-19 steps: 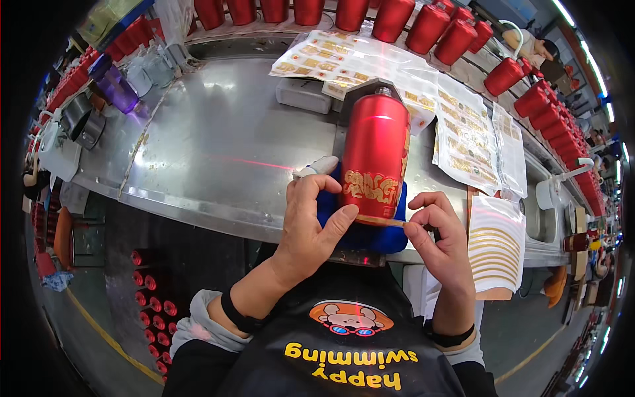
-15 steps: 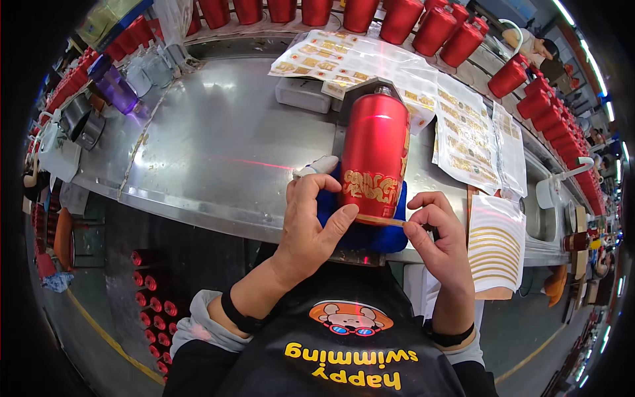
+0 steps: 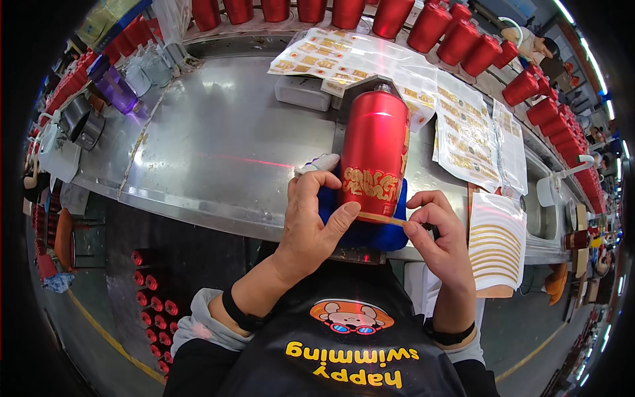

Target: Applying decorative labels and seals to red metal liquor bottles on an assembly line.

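Observation:
A red bottle (image 3: 377, 135) with a gold pattern near its lower end lies with its neck pointing away from me, its near end over a blue pad (image 3: 370, 236). My left hand (image 3: 309, 221) is at the bottle's near left side, its thumb pressing a thin gold strip (image 3: 383, 218) at the bottom edge. The strip's right end is pinched between the thumb and finger of my right hand (image 3: 436, 231), just off the bottle. Beside my left fingers is a small white thing (image 3: 319, 163) that I cannot make out.
Sheets of gold decals (image 3: 463, 139) lie behind and to the right on the metal table (image 3: 218, 132). A white sheet of curved gold strips (image 3: 496, 241) is by my right hand. Red bottles (image 3: 347, 12) line the back, and a purple cup (image 3: 114, 86) stands at left.
The red bottles along the back have shifted to the right. The bottle before me has turned slightly and its near end sits a little higher, while my hands have hardly moved.

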### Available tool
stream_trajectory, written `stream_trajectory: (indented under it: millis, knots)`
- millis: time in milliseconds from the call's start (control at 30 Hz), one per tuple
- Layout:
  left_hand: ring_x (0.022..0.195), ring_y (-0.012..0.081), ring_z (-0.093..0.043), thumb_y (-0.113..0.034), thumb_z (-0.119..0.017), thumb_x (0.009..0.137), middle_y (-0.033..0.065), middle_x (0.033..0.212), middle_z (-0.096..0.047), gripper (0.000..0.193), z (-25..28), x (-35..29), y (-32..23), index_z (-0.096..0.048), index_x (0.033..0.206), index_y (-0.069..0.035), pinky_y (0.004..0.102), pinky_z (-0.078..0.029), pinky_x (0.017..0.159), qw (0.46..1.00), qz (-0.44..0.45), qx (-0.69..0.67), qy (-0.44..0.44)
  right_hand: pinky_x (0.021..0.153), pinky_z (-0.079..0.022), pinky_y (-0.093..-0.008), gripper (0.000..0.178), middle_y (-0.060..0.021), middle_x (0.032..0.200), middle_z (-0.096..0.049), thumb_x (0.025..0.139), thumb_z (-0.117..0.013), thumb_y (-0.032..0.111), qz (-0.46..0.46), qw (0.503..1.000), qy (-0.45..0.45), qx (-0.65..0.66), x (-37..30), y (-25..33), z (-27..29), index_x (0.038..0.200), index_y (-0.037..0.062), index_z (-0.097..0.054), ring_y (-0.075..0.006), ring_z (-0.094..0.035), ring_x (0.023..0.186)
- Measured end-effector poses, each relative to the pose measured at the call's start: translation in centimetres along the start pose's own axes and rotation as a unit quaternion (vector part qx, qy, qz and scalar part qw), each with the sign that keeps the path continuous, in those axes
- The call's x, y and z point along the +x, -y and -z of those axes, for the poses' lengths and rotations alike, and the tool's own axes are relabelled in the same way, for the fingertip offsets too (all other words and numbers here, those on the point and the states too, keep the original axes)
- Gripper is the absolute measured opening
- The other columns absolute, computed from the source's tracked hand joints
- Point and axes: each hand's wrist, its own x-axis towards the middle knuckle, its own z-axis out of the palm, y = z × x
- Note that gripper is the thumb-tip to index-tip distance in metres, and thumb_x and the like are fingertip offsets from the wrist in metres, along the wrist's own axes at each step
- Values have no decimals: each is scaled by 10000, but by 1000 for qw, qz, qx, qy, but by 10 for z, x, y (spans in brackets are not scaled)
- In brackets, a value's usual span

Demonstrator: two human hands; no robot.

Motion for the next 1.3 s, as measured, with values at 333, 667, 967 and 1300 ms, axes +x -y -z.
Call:
stream_trajectory:
  millis: [333,667,967,1300]
  knots:
    - [978,302,-521,-54,-689,815,119,1023,-623,208,12,-10,5,-559,963,-120,477,-432,868,939,-326,110,-20,803,-426,-278,118,-99,1044,-530,929,-618,129,6,998,54,10,2,-9,4,880,23,-603,-174,-512,928]
    - [968,246,-529,-96,-702,695,52,1104,-647,261,12,7,14,-604,933,-140,391,-438,806,904,-406,126,39,841,-402,-290,209,-92,1079,-523,950,-621,210,-29,985,129,109,0,-17,24,859,27,-582,-152,-480,968]
    - [919,217,-489,-176,-692,686,-11,1091,-614,203,5,28,1,-636,881,-189,332,-438,718,809,-536,226,82,811,-436,-289,234,-83,1044,-556,904,-682,245,1,991,105,85,-2,-24,25,819,50,-584,-173,-530,944]
    - [870,187,-522,-126,-714,630,0,1111,-596,242,8,18,9,-657,858,-186,308,-480,684,855,-471,201,74,800,-415,-275,239,-78,1075,-549,908,-679,250,-59,983,120,122,2,-25,25,825,50,-578,-131,-503,917]
